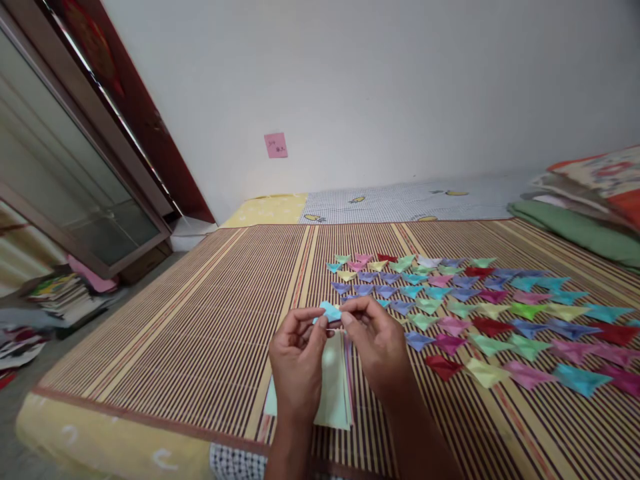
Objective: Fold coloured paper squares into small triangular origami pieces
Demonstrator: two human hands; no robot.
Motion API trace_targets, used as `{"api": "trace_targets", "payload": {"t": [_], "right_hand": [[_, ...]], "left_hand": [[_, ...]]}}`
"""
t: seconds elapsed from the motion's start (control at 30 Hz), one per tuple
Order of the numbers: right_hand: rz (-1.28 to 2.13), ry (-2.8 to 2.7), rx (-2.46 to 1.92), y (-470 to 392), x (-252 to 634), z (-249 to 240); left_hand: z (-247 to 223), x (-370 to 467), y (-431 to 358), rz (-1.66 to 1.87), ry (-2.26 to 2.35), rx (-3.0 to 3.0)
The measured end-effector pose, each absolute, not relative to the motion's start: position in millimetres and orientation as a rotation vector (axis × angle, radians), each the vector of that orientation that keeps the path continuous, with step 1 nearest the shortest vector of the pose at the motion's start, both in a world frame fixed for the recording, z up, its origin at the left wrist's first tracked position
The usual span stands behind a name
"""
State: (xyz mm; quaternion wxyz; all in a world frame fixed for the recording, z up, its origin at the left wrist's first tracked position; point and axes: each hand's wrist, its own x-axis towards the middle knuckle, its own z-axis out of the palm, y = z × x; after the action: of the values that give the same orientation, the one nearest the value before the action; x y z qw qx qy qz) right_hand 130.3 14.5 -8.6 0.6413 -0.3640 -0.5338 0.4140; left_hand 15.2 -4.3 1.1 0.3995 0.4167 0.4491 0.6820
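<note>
Between the fingertips of both hands is a small folded piece of light blue paper (331, 311). My left hand (299, 350) pinches its left side with thumb and forefinger. On the right side, my right hand (375, 340) pinches it the same way. Below them a stack of coloured paper sheets (334, 393), pale green on top, lies on the striped mat; my wrists and hands partly cover it. Rows of folded paper pieces (489, 345) in many colours spread over the mat to the right of my hands.
The striped bamboo mat (200, 320) covers a bed against a white wall with a pink note (276, 145). Folded bedding (575, 220) is piled at the far right. Left of the bed are a glass-panelled door (90, 173) and stacked books (63, 293).
</note>
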Motion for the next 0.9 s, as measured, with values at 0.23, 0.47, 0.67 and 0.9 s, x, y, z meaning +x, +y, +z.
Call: {"api": "trace_targets", "payload": {"t": [0.23,0.47,0.67,0.9], "right_hand": [[0.849,-1.305,-0.879,13.3,132.5,-7.4],[0.749,-1.404,-0.857,12.9,133.8,-3.6],[0.775,-1.332,-0.856,13.3,129.4,-4.8],[0.775,-1.325,-0.889,14.9,133.0,-5.2]], "left_hand": [[-1.2,14.3,-3.4,1.720,1.178,1.145],[-2.9,12.2,-3.6,1.741,1.214,1.264],[-5.4,13.0,-2.9,1.765,1.249,1.329],[-6.2,13.4,-3.1,1.707,1.234,1.356]]}}
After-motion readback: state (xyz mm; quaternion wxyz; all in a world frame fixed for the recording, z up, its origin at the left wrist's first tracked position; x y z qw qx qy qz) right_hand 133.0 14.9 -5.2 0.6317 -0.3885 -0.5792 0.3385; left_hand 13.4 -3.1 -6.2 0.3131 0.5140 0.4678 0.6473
